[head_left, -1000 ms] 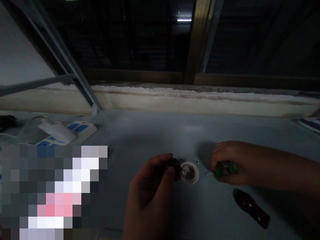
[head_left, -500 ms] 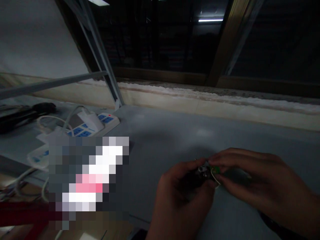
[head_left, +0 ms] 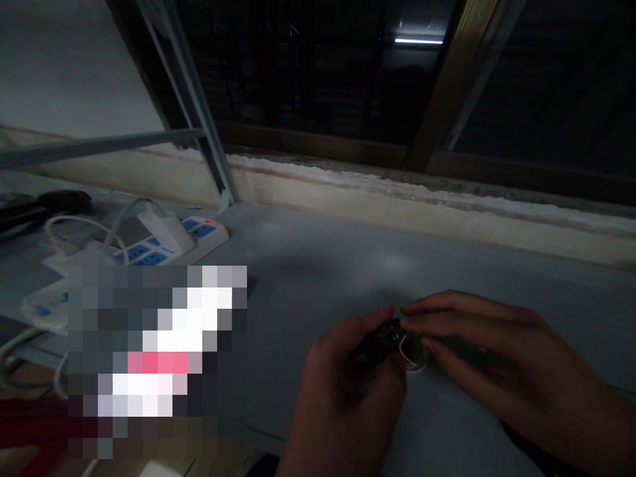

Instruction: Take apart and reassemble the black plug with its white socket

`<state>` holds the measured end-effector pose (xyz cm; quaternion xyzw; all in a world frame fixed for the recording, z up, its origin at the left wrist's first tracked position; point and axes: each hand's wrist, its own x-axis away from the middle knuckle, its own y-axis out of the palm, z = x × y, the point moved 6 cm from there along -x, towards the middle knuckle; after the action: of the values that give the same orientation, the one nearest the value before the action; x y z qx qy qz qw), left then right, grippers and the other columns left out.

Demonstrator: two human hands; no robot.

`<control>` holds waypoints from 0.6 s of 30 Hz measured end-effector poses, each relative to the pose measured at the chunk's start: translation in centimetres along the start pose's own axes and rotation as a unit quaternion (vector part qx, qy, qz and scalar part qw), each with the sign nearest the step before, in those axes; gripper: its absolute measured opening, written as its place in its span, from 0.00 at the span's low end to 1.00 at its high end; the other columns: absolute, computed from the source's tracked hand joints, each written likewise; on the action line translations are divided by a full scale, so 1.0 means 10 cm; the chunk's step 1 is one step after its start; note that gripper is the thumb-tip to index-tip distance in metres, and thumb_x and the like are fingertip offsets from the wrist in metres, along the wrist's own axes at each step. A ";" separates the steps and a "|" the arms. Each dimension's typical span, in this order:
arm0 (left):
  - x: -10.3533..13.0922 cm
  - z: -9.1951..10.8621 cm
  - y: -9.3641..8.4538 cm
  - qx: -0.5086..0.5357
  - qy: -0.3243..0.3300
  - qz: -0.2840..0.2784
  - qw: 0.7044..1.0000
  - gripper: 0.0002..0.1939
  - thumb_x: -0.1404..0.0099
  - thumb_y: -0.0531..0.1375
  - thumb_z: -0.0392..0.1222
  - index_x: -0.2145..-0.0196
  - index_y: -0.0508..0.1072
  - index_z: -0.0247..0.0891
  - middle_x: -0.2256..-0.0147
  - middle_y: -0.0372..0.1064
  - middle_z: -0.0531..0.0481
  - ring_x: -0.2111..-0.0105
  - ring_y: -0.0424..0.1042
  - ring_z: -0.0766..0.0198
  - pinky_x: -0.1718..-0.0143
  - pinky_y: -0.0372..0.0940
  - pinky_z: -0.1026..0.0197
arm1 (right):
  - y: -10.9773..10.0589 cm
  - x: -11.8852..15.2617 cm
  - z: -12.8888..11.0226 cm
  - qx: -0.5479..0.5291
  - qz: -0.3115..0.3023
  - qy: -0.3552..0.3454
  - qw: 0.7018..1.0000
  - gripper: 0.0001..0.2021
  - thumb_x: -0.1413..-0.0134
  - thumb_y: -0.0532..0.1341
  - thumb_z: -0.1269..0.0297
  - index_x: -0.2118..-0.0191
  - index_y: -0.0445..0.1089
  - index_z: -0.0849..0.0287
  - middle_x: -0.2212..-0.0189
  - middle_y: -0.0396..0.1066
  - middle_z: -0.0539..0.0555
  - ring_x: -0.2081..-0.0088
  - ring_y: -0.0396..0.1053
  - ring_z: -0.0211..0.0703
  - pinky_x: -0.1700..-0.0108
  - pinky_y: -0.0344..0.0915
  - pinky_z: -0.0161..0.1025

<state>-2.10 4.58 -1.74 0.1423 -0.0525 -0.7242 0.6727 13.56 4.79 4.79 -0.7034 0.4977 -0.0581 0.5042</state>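
Observation:
My left hand [head_left: 352, 384] is closed round a small dark part [head_left: 382, 341] with shiny metal details on its right end; its exact kind is too dim to make out. Thumb and index finger grip it from either side. Close by on the right, my right hand [head_left: 507, 358] pinches a small green board [head_left: 416, 336], mostly covered by the fingers. A thin white wire [head_left: 405, 358] loops below, between the dark part and the green board. Both hands are held above the grey table.
A white power strip [head_left: 211, 232] with blue sockets and plugged-in adapters lies on the grey table [head_left: 308, 285] at left. In front of it is a blurred-out bright patch [head_left: 183, 331]. A metal frame post [head_left: 199, 99] stands beside the dark window [head_left: 318, 73]. Black items [head_left: 64, 199] lie far left.
The view has shifted slightly, with the power strip now further left. My hands have moved a little left with the dark part, and more of the white wire loop shows.

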 end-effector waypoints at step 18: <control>-0.04 0.00 0.03 -0.015 -0.063 -0.016 0.998 0.14 0.38 0.65 0.32 0.54 0.79 0.40 0.59 0.82 0.47 0.59 0.81 0.61 0.55 0.75 0.62 | 0.02 0.02 -0.01 -0.012 -0.013 0.031 0.999 0.11 0.33 0.62 0.66 0.49 0.69 0.43 0.57 0.73 0.48 0.58 0.75 0.39 0.61 0.74 0.32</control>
<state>-1.80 4.95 -1.57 0.0872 -0.0819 -0.7434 0.6581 13.47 4.61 4.62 -0.7138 0.5045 -0.0803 0.4792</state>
